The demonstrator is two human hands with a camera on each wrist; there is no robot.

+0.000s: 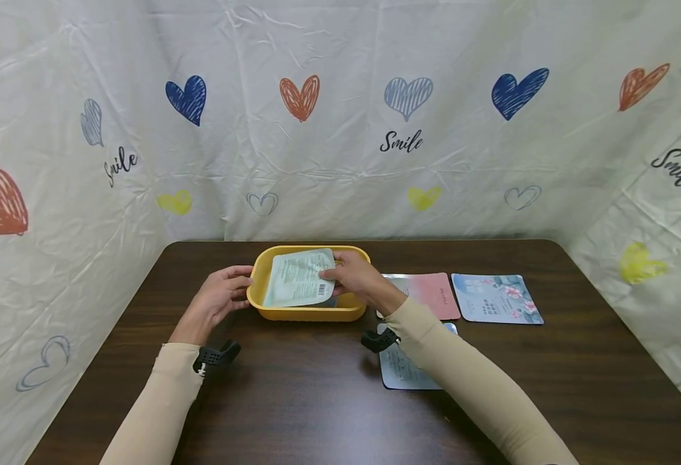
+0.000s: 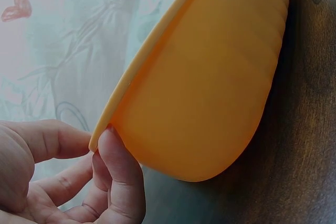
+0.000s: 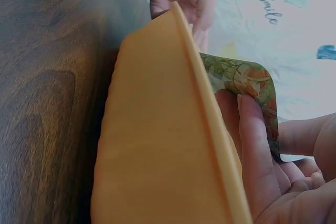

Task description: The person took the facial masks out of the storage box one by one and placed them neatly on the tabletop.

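I am watching the right hand (image 1: 356,276) pinching a pale green packet (image 1: 298,278) by its barcode edge, holding it tilted over the yellow tub (image 1: 305,312), which is sitting toward the far edge of the desk (image 1: 294,400), near the middle. The left hand (image 1: 220,298) is touching the tub's left rim with thumb and fingertips, fingers relaxed, probably steadying it. Three more packets are lying flat to the right: a pink packet (image 1: 433,294), a blue flowered packet (image 1: 494,298) and a grey-blue packet (image 1: 401,373) nearer the front edge.
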